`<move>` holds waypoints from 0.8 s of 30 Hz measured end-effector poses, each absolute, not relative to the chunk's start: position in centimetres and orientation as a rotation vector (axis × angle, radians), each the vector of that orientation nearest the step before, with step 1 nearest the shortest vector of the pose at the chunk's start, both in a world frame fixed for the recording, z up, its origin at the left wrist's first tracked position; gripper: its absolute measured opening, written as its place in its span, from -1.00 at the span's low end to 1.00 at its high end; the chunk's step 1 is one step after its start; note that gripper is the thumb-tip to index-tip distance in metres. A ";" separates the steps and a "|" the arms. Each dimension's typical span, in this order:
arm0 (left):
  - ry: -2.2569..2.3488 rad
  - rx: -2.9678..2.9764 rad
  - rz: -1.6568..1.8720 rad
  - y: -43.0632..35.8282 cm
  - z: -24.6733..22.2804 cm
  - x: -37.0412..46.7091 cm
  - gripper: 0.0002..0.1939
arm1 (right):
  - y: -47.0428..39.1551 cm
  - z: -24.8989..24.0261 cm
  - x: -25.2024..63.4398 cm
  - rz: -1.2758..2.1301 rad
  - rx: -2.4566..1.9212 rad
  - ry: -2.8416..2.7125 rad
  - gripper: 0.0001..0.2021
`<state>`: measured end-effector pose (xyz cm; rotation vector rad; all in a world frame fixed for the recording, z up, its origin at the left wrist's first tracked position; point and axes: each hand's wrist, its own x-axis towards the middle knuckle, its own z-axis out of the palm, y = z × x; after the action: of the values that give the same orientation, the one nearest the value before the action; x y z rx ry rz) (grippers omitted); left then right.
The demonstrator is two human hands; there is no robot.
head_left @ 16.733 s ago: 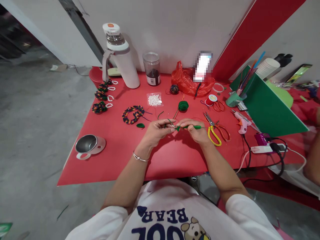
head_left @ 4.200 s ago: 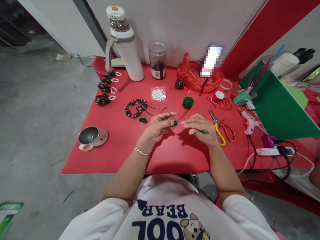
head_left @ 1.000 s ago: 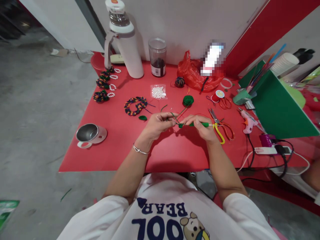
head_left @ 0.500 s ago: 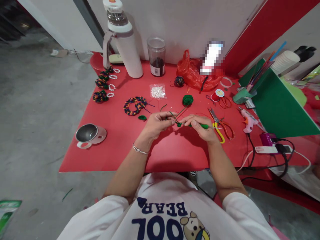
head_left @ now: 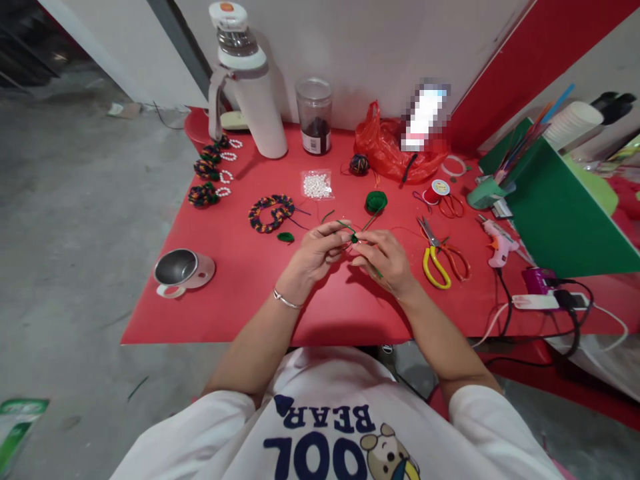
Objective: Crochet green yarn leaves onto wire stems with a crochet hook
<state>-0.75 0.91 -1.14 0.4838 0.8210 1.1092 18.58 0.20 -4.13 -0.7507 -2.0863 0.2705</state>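
A red table (head_left: pixel 240 300) is spread beneath the hands, and a white flask (head_left: pixel 261 110) is stood at its far left. The left hand (head_left: pixel 314 255) and the right hand (head_left: pixel 389 261) are held close together near the middle. Yellow-handled scissors (head_left: pixel 433 249) are laid to the right; a green yarn ball (head_left: pixel 376 201) is placed just to the far side. In the right palm a green-handled tool (head_left: pixel 379 272) is partly hidden. Between both hands' fingertips a small green piece (head_left: pixel 355 238) is pinched.
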 end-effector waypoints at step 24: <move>0.777 0.553 0.970 0.6 -1.1 -0.9 -0.55 | -0.1 -2.8 19.5 1.166 -0.718 -1.544 -0.59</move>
<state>-0.94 0.56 -1.06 0.5534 0.7767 0.9703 19.49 -0.06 -2.81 -0.7181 -1.5436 1.1656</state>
